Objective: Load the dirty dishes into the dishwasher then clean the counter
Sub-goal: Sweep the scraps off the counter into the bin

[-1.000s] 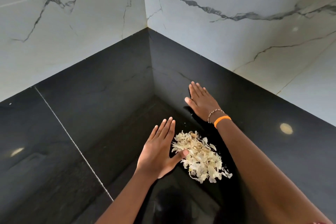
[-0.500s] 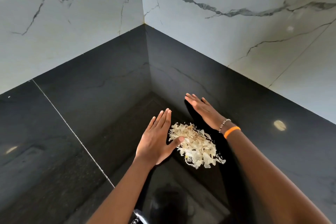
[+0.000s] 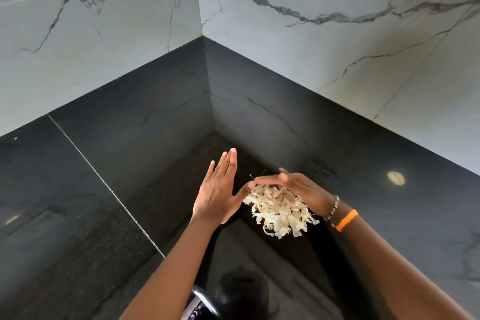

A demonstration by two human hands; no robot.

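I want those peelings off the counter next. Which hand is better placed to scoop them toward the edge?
Probably the right hand: it already curves over the far side of the peelings. The left hand stands beside them, a wall.

Both forearms are bare, with no sleeves reaching into view. The left hand point(image 3: 217, 191) wears no rings or bands. The right hand point(image 3: 298, 187) has two bands at its wrist: a thin beaded bracelet point(image 3: 333, 208) of small dark and pale beads, and just behind it an orange wristband point(image 3: 346, 219), smooth and plain.
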